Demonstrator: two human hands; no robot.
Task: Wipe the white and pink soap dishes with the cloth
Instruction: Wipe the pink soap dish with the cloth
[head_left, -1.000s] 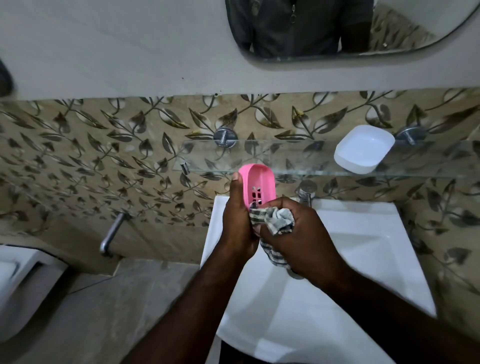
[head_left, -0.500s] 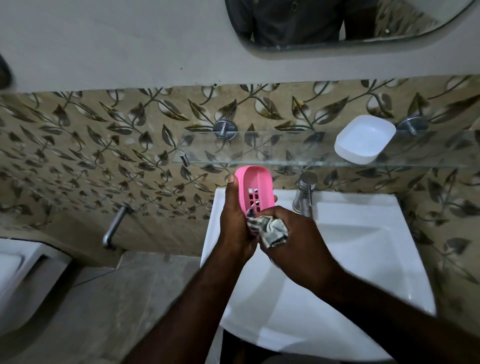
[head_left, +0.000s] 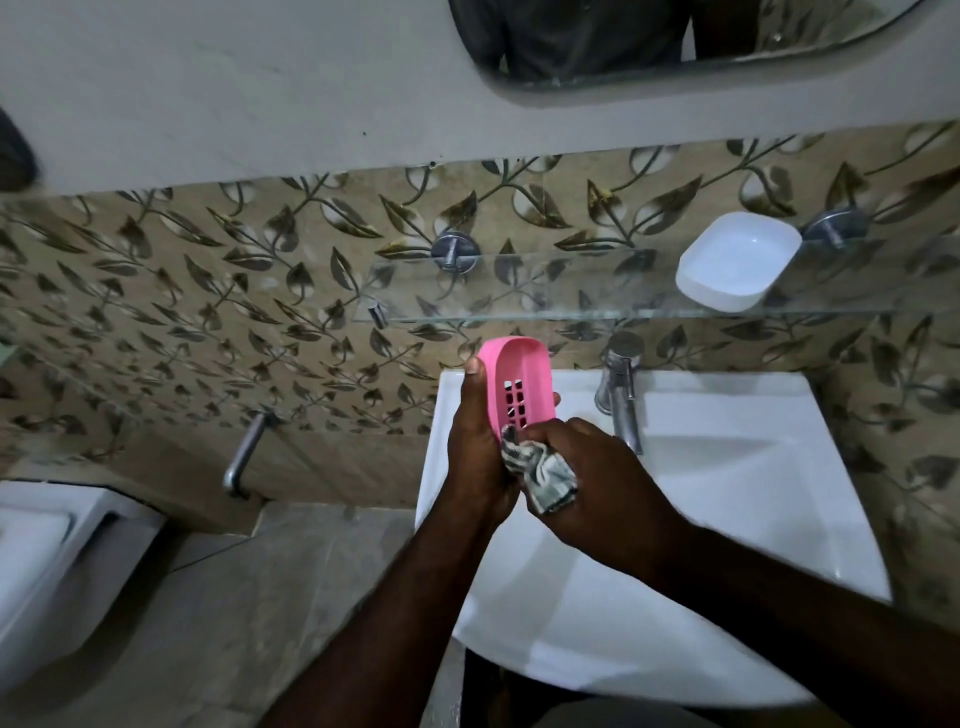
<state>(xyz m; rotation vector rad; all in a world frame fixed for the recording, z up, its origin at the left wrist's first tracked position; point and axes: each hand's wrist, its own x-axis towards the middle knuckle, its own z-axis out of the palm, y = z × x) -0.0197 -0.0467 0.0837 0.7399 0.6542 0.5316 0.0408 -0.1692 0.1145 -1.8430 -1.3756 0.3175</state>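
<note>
Two sets of fingers meet at one spot. Those of the left hand (head_left: 475, 447) are wrapped round the back of a pink oval plastic soap dish (head_left: 522, 382), the thumb laid straight up along its left rim and the fingertips just showing past its right edge. The dish stands nearly upright with its hollow, slotted inside turned toward the camera. The fingers of the right hand (head_left: 597, 478) are curled tight round a bunched grey-and-white checked cloth (head_left: 545, 470), pressing the wad against the lower end of the dish, where it touches the pink rim and the left palm. The back of the right hand faces up, knuckles toward the dish. Both bare forearms run down and apart, the left to the bottom edge, the right to the lower right corner. The hands hang over the left part of a white ceramic sink (head_left: 753, 493), with a chrome tap (head_left: 618, 389) just to the right of the dish. Above, a clear glass shelf (head_left: 519, 286) on round metal brackets carries a white rounded-rectangular plastic soap dish (head_left: 737, 260), lying flat toward the right, well apart from the hands. Behind are beige wall tiles (head_left: 182, 291) with a dark leaf pattern, the lower edge of a mirror (head_left: 597, 36) at the top, a metal bar (head_left: 247, 452) on the wall at left and a white fixture (head_left: 52, 561) in the lower left corner.
</note>
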